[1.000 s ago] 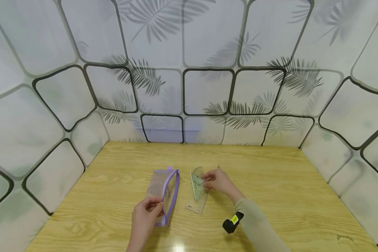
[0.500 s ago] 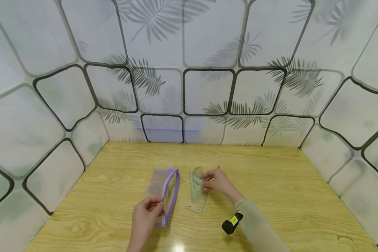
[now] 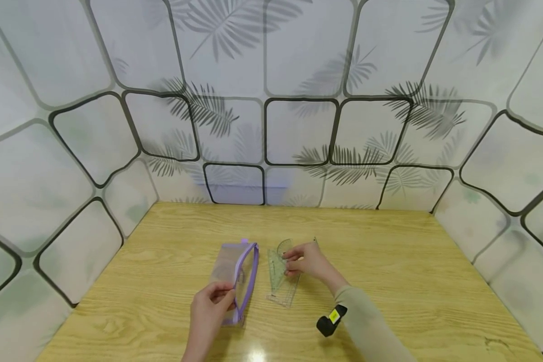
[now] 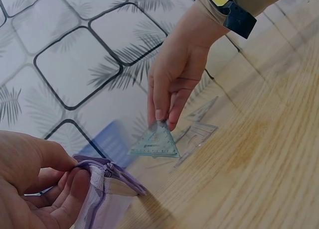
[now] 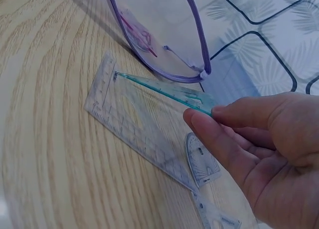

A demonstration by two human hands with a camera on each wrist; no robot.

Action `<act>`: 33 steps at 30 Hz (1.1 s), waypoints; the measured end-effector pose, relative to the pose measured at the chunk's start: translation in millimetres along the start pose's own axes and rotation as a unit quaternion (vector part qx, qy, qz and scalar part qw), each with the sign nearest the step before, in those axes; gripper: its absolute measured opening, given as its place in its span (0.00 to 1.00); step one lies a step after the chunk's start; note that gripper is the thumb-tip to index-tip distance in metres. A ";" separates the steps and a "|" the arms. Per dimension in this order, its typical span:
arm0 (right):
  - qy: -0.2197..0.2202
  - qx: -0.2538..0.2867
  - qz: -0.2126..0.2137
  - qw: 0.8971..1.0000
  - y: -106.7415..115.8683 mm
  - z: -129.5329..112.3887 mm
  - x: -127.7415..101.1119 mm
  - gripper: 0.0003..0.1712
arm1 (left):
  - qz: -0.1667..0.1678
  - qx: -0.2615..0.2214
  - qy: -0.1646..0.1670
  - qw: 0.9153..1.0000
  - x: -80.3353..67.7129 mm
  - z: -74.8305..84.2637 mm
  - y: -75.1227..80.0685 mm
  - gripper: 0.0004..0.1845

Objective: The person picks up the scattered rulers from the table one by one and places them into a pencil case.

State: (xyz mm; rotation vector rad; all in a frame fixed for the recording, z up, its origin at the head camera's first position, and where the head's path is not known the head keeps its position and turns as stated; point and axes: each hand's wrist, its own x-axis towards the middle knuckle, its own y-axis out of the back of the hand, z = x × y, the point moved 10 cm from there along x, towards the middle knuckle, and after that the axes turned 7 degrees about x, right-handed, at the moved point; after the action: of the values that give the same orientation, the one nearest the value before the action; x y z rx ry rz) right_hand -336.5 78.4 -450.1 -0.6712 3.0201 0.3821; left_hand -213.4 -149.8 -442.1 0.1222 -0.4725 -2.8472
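On the wooden table (image 3: 389, 261), head view: I had the left hand (image 3: 210, 304) pinching the purple pouch (image 3: 226, 264) by its open mouth, the right hand (image 3: 309, 260) pinching a green triangle (image 3: 275, 270) just right of the pouch. Left wrist: triangle held at the fingertips, apart from the pouch. Right wrist: triangle over a clear ruler (image 5: 149, 154), contact unclear; protractor (image 5: 202, 164) near; pinkish item (image 5: 137, 32) inside the pouch, too blurred to name.
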 end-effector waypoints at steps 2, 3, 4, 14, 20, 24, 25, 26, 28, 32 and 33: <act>-0.005 -0.010 -0.005 1.000 -2.2 0.5 0.5 0.16 | 0.001 0.000 -0.001 1.000 -0.1 0.2 0.3 0.09; -0.009 -0.009 -0.008 1.000 -3.8 0.7 0.3 0.16 | 0.001 0.001 -0.001 1.000 -0.2 0.2 0.3 0.10; -0.014 -0.009 -0.011 1.000 -5.0 1.3 0.3 0.16 | 0.002 0.002 -0.002 1.000 -0.2 0.4 0.5 0.10; -0.035 0.005 -0.034 0.999 -16.2 -2.5 0.0 0.17 | 0.001 -0.001 -0.003 1.000 -0.5 0.9 0.4 0.10; -0.039 0.003 -0.040 0.998 -22.3 -2.3 2.3 0.17 | 0.000 0.000 -0.006 1.000 -0.6 0.8 0.3 0.10; -0.037 0.021 -0.052 0.998 -30.3 -3.2 5.1 0.18 | 0.001 0.001 -0.007 1.000 -0.7 0.9 0.5 0.10; -0.036 0.027 -0.057 0.997 -32.4 -3.7 5.7 0.18 | 0.000 0.001 -0.008 1.000 -0.7 0.9 0.6 0.10; -0.036 0.031 -0.061 0.997 -34.2 -4.0 6.4 0.18 | -0.001 0.000 -0.009 1.000 -0.8 1.0 0.5 0.10; -0.038 0.042 -0.066 0.996 -37.1 -4.6 7.7 0.19 | -0.003 0.000 -0.010 1.000 -0.7 0.7 0.5 0.10; -0.045 0.064 -0.067 0.995 -41.2 -5.7 10.0 0.19 | -0.004 0.002 -0.006 1.000 0.2 -1.4 0.8 0.10; -0.046 0.069 -0.065 0.994 -42.1 -6.3 10.5 0.19 | -0.003 0.003 -0.005 1.000 0.6 -2.1 0.9 0.10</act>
State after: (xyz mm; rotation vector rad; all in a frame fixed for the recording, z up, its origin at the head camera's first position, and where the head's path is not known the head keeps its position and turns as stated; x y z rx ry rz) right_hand -328.2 35.6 -454.5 -0.8104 2.8638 0.1920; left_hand -213.5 -151.3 -443.8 0.1117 -0.4830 -2.8544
